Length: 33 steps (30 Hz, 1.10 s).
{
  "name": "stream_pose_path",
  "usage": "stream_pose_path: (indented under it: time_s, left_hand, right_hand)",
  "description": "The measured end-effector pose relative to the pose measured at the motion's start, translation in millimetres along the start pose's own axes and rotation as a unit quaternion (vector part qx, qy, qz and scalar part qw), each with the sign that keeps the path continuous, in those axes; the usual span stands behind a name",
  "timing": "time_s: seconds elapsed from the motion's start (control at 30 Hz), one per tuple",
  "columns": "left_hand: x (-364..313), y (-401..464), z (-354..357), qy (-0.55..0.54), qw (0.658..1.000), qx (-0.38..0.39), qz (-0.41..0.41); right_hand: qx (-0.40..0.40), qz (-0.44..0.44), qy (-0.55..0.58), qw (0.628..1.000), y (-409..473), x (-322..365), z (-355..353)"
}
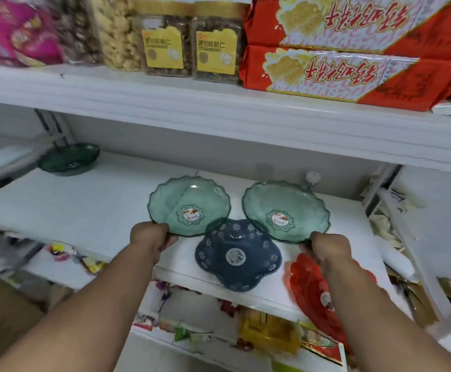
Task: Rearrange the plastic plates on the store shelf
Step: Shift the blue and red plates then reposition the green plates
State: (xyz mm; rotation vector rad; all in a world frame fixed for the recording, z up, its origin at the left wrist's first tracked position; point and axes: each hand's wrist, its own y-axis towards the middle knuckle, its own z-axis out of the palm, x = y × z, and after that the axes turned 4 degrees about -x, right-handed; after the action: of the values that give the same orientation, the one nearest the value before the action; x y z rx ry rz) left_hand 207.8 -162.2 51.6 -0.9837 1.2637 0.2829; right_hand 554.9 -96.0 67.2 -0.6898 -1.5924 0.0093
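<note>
Left hand [150, 236] is gripping one green plate [189, 205]; right hand [329, 249] is gripping another [286, 210], above the shelf [84, 205].

Both bare forearms reach forward, roughly parallel. The left hand [152, 237] is knuckles up, fingers curled under and pinching closed. The right hand [329, 248] mirrors it farther right, fingers clamped, wrist bent slightly downward.
</note>
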Motion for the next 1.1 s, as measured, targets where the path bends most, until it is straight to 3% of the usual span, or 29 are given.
stream_pose_path:
  time_s: [0.47,0.7,0.97,1.1]
  left_hand:
    - [32.2,-63.8,-155.3,-0.075,0.988,-0.134,0.0]
    - [19.7,-40.2,-220.6,-0.1,0.983,-0.149,-0.027]
    - [-9.8,14.8,-286.4,-0.105,0.983,-0.147,-0.016]
    - [-17.2,41.2,-304.9,-0.093,0.984,-0.151,-0.029]
  right_hand:
    - [0.131,0.037,0.019,0.99,-104.1,-28.7,30.3]
    - [0.127,0.031,-0.007,0.991,-153.2,-33.6,77.8]
    - [0.142,0.044,0.067,0.987,-196.7,-47.0,157.0]
    - [0.119,0.026,0.05,0.991,-211.0,-49.6,185.8]
